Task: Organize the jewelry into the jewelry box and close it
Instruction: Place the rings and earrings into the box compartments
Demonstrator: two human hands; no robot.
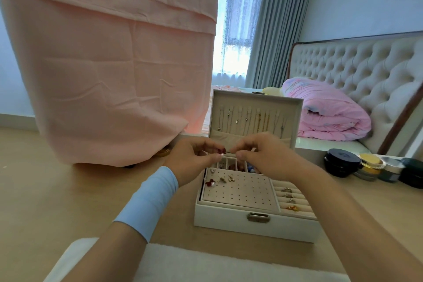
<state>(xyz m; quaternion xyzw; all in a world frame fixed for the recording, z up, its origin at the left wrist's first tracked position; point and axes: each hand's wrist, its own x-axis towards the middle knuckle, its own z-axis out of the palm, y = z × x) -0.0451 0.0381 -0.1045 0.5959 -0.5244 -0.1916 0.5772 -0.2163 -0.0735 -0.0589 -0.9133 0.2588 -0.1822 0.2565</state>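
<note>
A pink cloth point(109, 64) hangs over an object standing on the wooden table point(34, 190). Four cosmetic jars point(369, 165) stand in a row at the table's right end. A white towel point(206, 265) lies at the near edge. Behind: a folded pink quilt point(329, 112) against a tufted headboard point(357, 68), grey curtains point(277, 23), a window point(238, 18).

White jewelry box point(254, 224) open, lid upright, necklaces point(251, 119) hanging inside lid, earrings point(225, 178) pinned on perforated pad, 4 rings point(288, 198) in right slots, small red earring point(222, 150) pinched between left hand point(194, 158) and right hand point(263, 155) above it
</note>
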